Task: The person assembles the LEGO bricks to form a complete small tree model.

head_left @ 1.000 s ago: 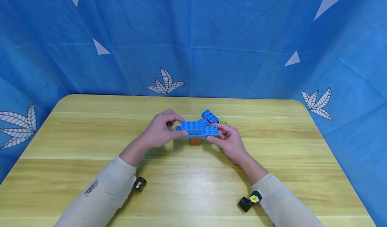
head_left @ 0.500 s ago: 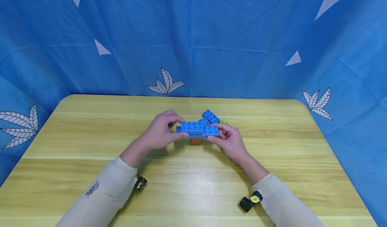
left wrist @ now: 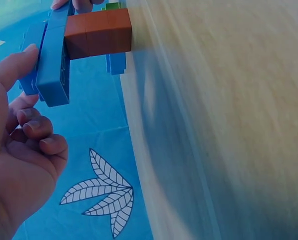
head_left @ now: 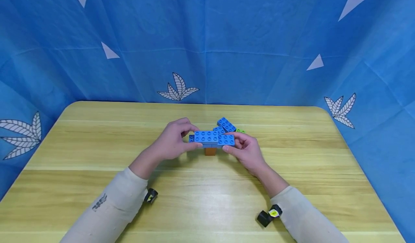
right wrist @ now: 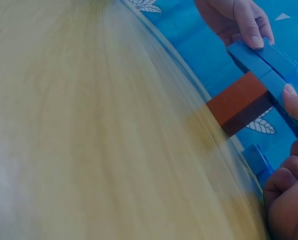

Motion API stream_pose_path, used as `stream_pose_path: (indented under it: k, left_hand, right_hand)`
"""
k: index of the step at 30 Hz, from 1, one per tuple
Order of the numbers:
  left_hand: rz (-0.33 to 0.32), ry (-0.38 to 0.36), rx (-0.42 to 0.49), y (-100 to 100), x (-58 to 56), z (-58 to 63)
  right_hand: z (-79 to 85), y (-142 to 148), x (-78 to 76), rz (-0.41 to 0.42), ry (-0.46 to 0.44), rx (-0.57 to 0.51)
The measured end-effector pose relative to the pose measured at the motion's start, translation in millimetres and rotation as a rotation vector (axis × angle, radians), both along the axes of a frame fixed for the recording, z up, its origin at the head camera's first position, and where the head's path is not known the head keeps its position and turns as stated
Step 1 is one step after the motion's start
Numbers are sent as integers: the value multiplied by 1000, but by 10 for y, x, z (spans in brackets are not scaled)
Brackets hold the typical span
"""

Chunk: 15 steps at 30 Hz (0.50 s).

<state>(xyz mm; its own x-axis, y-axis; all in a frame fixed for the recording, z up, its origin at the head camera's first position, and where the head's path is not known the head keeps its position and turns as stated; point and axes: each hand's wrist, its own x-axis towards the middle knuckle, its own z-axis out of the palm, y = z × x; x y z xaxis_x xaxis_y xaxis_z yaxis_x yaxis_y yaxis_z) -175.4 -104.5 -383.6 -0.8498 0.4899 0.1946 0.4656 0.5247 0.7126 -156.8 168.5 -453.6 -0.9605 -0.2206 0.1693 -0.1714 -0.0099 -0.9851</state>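
Observation:
A long blue toy building brick (head_left: 206, 138) lies across a row of two blue bricks (head_left: 226, 139), with a thin dark line between the layers. That row sits crosswise on a brown brick stack (left wrist: 99, 32) standing on the table. My left hand (head_left: 173, 138) pinches the upper brick near its left end, thumb on the near side and fingers behind. With thumb in front and fingers at the back, my right hand (head_left: 246, 151) grips the right end of the lower row. In the right wrist view the left thumb (right wrist: 256, 41) lies by the seam between the layers.
Just behind the stack are a tilted blue brick (head_left: 226, 124), another blue brick (head_left: 218, 130) and a bit of green brick (head_left: 240, 130). The wooden table (head_left: 207, 196) ends at a blue curtain (head_left: 207, 48). Small black devices (head_left: 264, 218) hang at both cuffs.

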Motion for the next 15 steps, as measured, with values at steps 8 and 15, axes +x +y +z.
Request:
stream_pose_path:
  k: [8, 15]
  left_hand:
    - [-25, -9, -39, 16, -29, -36]
    - [-14, -22, -94, 7, -29, -88]
  right_hand:
    - [160, -35, -27, -73, 207, 82]
    - [377, -88, -42, -32, 215, 233]
